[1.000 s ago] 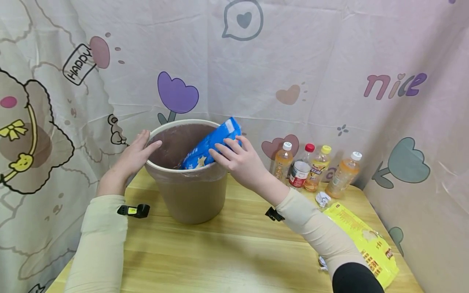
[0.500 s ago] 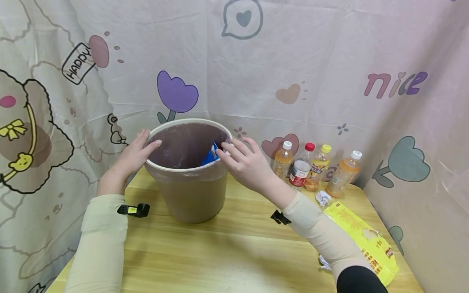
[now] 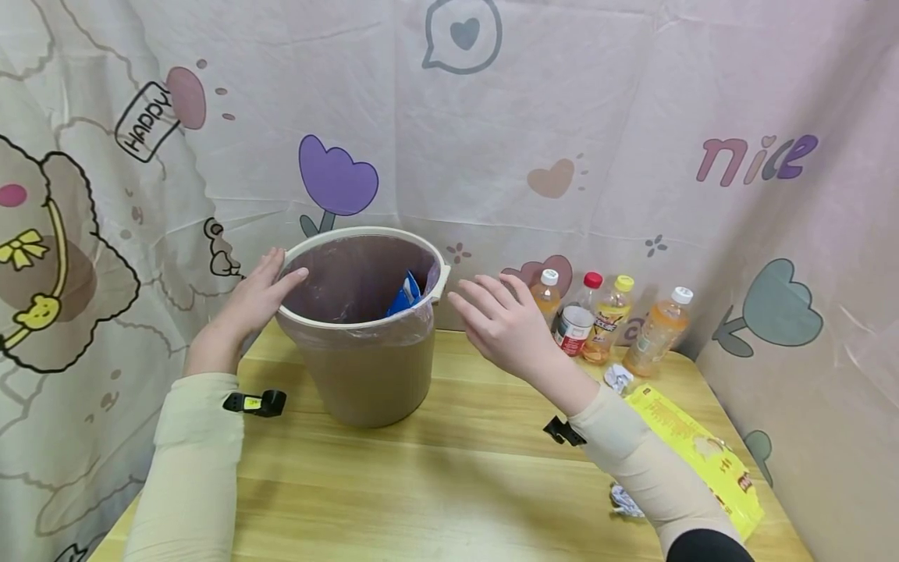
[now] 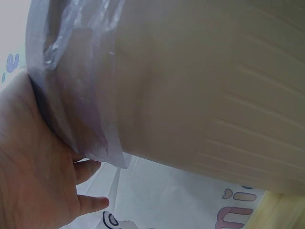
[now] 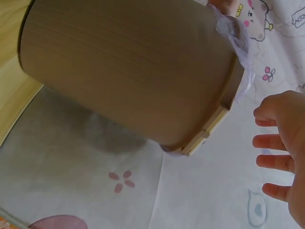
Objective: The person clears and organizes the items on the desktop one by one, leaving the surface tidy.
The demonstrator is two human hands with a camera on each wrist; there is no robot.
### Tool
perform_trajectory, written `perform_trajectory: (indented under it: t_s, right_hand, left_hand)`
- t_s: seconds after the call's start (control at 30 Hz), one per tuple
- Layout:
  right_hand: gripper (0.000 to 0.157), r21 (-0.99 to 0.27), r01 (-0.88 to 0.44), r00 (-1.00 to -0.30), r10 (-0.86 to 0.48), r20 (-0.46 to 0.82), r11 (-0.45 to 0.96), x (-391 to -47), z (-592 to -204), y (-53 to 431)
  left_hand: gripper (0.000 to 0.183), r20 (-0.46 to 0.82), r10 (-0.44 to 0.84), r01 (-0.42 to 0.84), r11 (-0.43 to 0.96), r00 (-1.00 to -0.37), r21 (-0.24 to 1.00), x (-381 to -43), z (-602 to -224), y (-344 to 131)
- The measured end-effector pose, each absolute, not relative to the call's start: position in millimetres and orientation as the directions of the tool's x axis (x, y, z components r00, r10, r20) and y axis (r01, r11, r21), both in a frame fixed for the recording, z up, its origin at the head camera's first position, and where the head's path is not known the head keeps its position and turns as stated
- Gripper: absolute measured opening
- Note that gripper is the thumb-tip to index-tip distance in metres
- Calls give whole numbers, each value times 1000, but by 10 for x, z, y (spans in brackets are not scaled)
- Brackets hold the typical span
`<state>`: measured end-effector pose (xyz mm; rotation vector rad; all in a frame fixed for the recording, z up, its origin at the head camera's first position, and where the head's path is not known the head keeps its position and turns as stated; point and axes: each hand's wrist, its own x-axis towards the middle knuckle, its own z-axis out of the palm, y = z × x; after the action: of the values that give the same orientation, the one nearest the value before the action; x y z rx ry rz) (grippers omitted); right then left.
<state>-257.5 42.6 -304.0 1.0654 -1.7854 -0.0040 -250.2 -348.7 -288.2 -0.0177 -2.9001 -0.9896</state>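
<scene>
A brown trash can (image 3: 372, 382) lined with a clear plastic bag stands on the table, its pale rim (image 3: 337, 321) facing up. Inside it, against the right wall, shows the top of a blue snack packet (image 3: 404, 297); the lower part is hidden. My left hand (image 3: 246, 308) rests at the left side of the rim, fingers fairly straight, touching the bag-covered edge in the left wrist view. To the right of the can, my right hand (image 3: 502, 328) hangs in the air holding nothing, apart from the handle (image 3: 442, 282), fingers loosely bent.
At the back right stand several drink bottles (image 3: 609, 324) and a can with a red and white label (image 3: 573, 332). Crumpled paper balls (image 3: 619, 378) and a yellow packet (image 3: 691, 449) lie on the right of the wooden table (image 3: 421, 499). A printed curtain (image 3: 456, 156) hangs behind.
The blue packet has dropped from my right hand into the trash can. My right hand has let go and moved right, off the rim. The left hand stays in place.
</scene>
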Motion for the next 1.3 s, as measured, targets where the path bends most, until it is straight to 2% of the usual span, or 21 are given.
perform_trajectory:
  t_s: [0.4,0.7,1.03,1.3]
  right_hand:
    - [31,361,-641,-225,-616,755,677,-2457,-3252,835]
    - [32,297,-600,-320,-563,762,743,-2398,-3510,1158]
    - [36,211,-597,-397,-514,760,774,-2315,-3780,1448]
    - [39,152,-555,-504,-475,721,818,-2233,-3914,1670]
  left_hand:
    - [87,65,-11,30,798,-998,602,-2497,-2871,-3497]
    - [85,76,20,59,832,-997,552,-2510,-2845,-3505]
    - [89,38,35,47,914,-999,404,-2513,-2780,-3496]
    - [95,3,37,36,948,-999,316,-2529,-2721,-3507]
